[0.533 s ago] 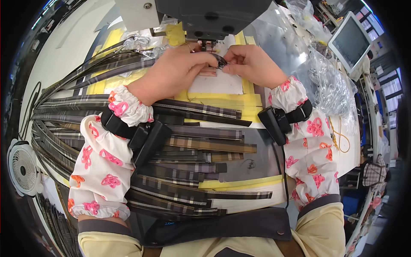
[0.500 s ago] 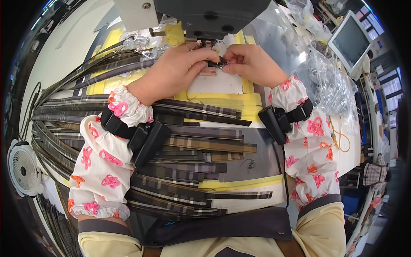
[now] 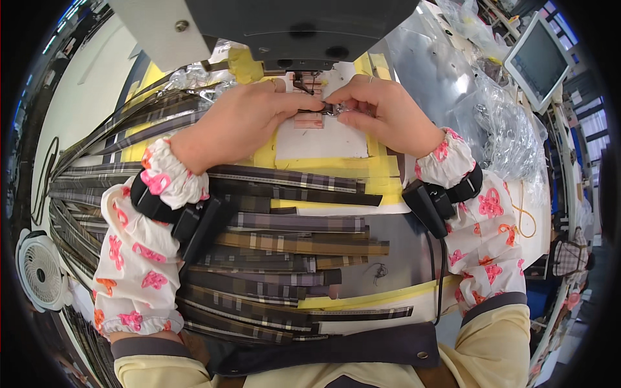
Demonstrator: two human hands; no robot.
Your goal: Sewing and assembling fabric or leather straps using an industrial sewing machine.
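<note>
Left hand (image 3: 249, 119) and right hand (image 3: 385, 113), fingertips narrowed, hold a small dark piece (image 3: 330, 109) below machine head (image 3: 291, 32), toward far edge of surface (image 3: 411, 249). Clear plastic (image 3: 501, 123), crumpled, glossy, near right edge; contents unclear. Flat plaid fabric strips (image 3: 294, 243), bunched at left, ends spread toward near edge.

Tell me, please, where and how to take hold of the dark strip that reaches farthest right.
The dark strip is probably best pinched at its right end, coming from the right: it lies flat there, sticking out past the neighbouring strips.
</note>
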